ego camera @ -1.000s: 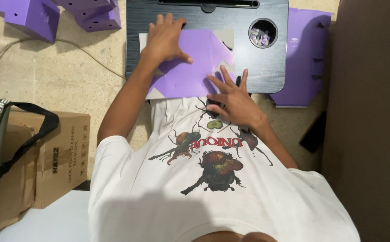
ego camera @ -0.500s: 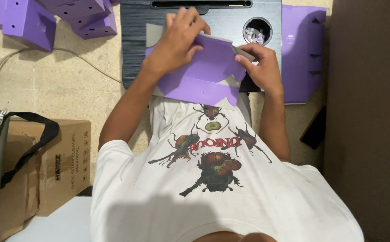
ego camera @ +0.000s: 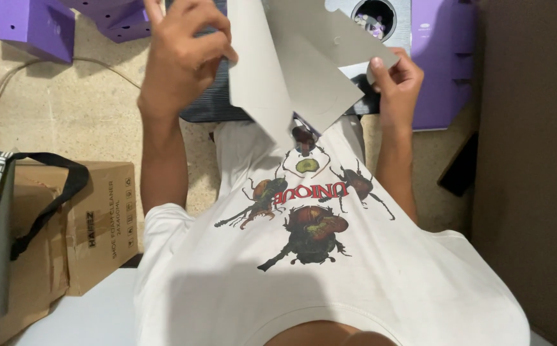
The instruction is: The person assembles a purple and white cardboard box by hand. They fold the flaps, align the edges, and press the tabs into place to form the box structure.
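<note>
left hand (ego camera: 185,61), upper left: fingers pinch grey die-cut card sheet (ego camera: 291,77) | sheet, top centre, lifted above dark worktop (ego camera: 205,106) | right hand (ego camera: 397,86) pinches its right edge | risk: uneven pull could crease or tear the fold

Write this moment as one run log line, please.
left hand: holds grey card sheet | right hand: holds its other edge | sheet: lifted above dark tray

A brown cardboard box (ego camera: 80,224) with black print stands at lower left.
</note>
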